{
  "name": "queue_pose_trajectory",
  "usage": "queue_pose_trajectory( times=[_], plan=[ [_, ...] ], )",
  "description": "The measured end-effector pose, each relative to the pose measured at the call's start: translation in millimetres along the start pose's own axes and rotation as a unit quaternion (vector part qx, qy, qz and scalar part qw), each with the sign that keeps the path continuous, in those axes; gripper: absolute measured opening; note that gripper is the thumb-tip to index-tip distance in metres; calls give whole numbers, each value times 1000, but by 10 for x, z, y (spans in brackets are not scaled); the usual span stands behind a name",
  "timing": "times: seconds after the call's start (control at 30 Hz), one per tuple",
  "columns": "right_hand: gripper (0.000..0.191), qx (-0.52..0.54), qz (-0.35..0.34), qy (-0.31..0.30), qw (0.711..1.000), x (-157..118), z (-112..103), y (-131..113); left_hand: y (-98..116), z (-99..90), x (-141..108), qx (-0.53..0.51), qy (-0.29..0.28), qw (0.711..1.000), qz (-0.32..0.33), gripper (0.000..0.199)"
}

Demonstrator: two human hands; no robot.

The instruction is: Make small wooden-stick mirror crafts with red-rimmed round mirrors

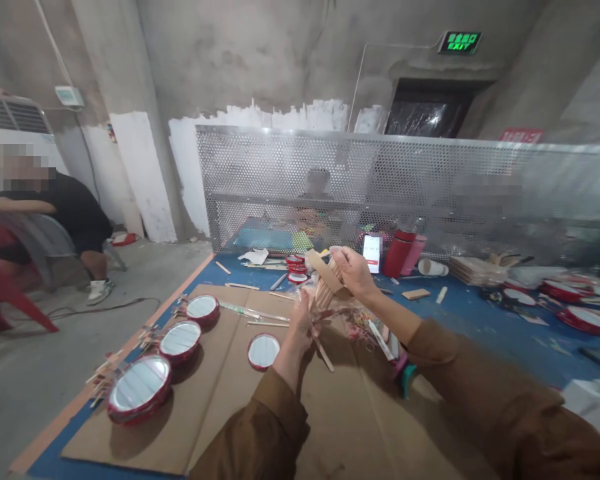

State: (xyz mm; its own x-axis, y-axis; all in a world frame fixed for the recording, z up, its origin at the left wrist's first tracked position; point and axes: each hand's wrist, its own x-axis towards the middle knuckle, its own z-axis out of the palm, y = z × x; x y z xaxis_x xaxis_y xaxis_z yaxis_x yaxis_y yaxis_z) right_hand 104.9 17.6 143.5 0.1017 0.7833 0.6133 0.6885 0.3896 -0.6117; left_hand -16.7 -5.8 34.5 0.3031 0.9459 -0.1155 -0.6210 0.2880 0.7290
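Raised over the cardboard, my left hand (301, 321) and my right hand (354, 272) are both closed around a bundle of wooden craft sticks (324, 293). My left hand grips its lower left side, my right hand its upper right. A wide tan strip (323, 268) lies slantwise across the bundle; whether it is fixed there I cannot tell. Below my left hand a single craft stick (325, 357) slopes down to the cardboard. A small round mirror (263, 351) lies to the left of my left wrist. Loose rubber bands (363, 330) and a white marker (380, 340) are beneath my right forearm.
Several red-rimmed round mirrors with sticks (140, 383) line the left of the cardboard sheet (220, 427) on a blue table (420, 333). Behind stand a lit phone (373, 253), a red bottle (399, 255) and a perforated metal screen (280, 167). A person (75, 207) sits at left.
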Motion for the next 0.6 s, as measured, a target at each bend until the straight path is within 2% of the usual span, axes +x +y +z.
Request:
queue_pose_trajectory(
  times=[0.1,0.17,0.23,0.4,0.53,0.6],
  plan=[
    [44,-23,-15,-28,999,57,63,-82,20,0,-7,-31,3,1000,-1,56],
    [41,-51,-18,-48,997,104,83,-72,17,-7,-4,-53,34,998,3,45],
    [38,-75,-7,-41,996,146,69,-5,10,-10,4,-68,69,995,7,36],
    [37,-96,72,53,991,242,-73,322,-3,-6,31,-83,128,987,42,23],
    [36,-91,171,132,972,318,-187,652,-11,-31,55,-97,159,979,76,23],
    [36,-91,208,150,962,323,-217,798,-9,-50,65,-99,189,973,88,22]
  ],
)
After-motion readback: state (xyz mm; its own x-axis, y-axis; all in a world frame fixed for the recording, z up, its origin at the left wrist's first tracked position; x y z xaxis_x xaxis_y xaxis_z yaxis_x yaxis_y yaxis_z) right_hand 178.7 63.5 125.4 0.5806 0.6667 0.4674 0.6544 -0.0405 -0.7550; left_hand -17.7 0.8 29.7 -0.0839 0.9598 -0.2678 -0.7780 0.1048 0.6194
